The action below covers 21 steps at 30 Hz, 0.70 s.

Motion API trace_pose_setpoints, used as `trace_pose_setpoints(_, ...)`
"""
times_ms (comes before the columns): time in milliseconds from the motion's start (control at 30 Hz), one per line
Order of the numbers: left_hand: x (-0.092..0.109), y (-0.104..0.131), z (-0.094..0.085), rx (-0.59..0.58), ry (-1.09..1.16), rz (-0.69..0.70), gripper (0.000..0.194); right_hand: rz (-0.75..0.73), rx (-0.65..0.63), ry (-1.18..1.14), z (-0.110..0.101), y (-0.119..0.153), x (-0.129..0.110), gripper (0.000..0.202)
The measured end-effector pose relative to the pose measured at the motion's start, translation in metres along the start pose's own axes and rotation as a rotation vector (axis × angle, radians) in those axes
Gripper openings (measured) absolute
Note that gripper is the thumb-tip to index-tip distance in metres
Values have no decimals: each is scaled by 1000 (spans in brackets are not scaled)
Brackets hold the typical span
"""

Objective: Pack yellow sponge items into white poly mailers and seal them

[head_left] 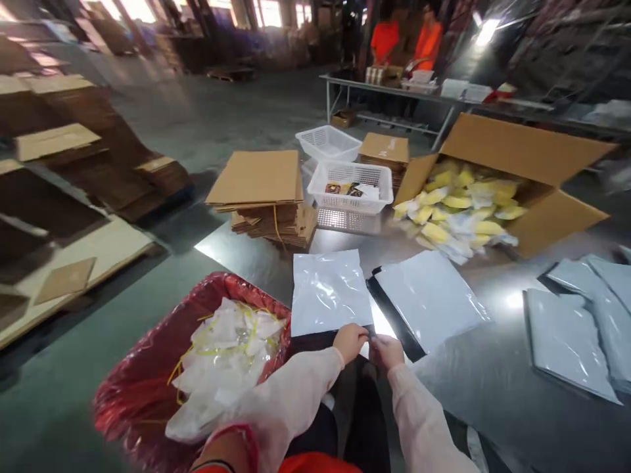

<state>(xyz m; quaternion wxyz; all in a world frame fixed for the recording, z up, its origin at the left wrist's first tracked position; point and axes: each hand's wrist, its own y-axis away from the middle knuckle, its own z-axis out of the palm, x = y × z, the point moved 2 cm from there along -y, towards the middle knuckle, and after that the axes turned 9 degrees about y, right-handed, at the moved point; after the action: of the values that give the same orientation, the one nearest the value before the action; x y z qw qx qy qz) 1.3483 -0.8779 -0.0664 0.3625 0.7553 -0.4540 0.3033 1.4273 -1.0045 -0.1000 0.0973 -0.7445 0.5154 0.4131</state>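
Pinching at the near right corner of a white plastic bag [331,289], the left hand [350,343] has its thumb and fingers closed on the dark edge [315,341], and the right hand [387,351] meets it there, its fingertips drawn together on the same corner, just beside the left ones. From where I stand, the bag lies flat on the metal table [486,371], beyond the hands and off to their left, so the left hand is the nearer one to its body, while the right sits just outside the corner. It looks close to square, so I can't pick out a long axis; what matters, I'd judge, is that dark edge, running crosswise along the side closest to the person, with both hands at its right end. A second white bag [428,299] lies slantwise to the right, apart from the first, its dark border facing the gap between them. As for writing, I can make out no brand on either bag; both show plain, shiny faces. The small cardboard stack [384,150] at the back carries some handwritten marks, too blurred to read. In the white basket [350,205] beside it, a few printed packets [345,189] show dark, colourful fronts, but their lettering is too small for me.
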Motion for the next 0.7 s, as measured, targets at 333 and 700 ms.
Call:
trace_pose_setpoints(333,10,5,2,254,179,-128,23,-348,-417,-116,-14,-26,-14,35)
trace_pose_setpoints(700,-4,28,-15,407,480,-155,16,-1203,-181,600,-9,-115,-57,34)
